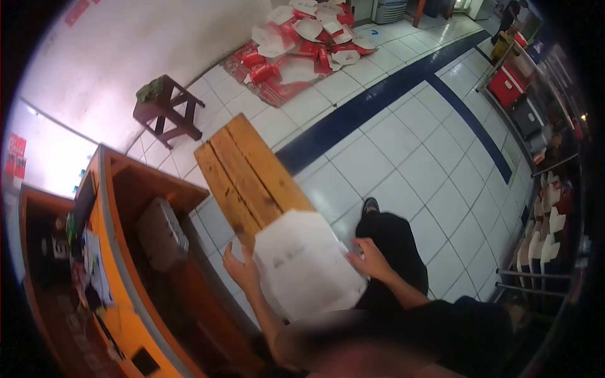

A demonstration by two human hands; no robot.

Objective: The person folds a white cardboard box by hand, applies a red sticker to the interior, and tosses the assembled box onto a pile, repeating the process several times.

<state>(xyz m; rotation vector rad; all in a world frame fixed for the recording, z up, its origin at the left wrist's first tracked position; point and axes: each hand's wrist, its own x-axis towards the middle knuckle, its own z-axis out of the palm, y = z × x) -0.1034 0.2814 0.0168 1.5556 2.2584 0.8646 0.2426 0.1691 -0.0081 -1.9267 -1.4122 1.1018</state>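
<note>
The flat white carton (pixel 307 263) is clasped between the left hand (pixel 242 269) at nine o'clock and the right hand (pixel 372 260) at three, its long axis running from eleven to five.

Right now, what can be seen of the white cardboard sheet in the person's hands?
The white cardboard sheet is a flat, unfolded box blank with angled flap edges and faint grey print on its face. It is held tilted over the near end of the wooden bench, the left hand gripping its left edge and the right hand its right edge.

Wooden bench (pixel 252 173), dark stool (pixel 165 107), boxes heaped (pixel 302 44) beyond.
</note>
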